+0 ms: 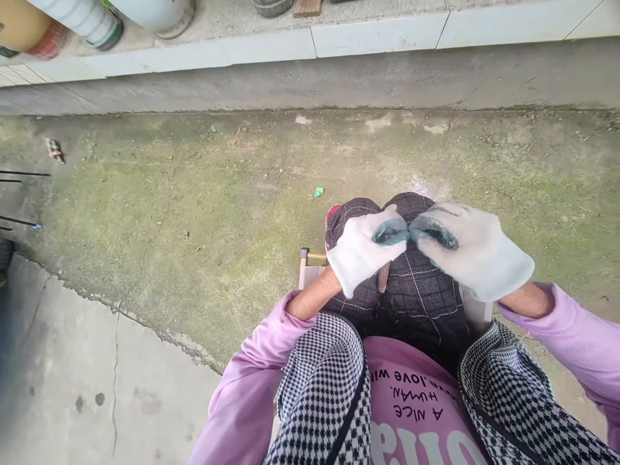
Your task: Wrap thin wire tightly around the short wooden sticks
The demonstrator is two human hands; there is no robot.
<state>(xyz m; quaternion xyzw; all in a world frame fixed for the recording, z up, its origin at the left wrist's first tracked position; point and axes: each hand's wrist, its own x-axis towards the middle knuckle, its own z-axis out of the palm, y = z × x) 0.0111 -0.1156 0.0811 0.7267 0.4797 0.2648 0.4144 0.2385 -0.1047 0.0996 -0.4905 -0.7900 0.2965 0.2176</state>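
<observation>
Both my hands wear white knit gloves with dark blue-grey fingertips and meet above my knees. My left hand (363, 248) is curled, its fingertips pressed against those of my right hand (467, 245), which is curled too. Whatever sits between the fingertips is too small to make out. Below them are my dark checked trousers (411, 290) and a brown strip (383, 278) hanging under my left hand. I sit on a small wooden stool (310, 265), seen at my left side.
Mossy concrete ground spreads ahead, with a small green scrap (318, 191) lying on it. A raised kerb (310, 45) runs along the top, with barrels (92, 22) behind it. Thin dark rods (22, 223) poke in from the left edge. Cracked paving (97, 387) lies at lower left.
</observation>
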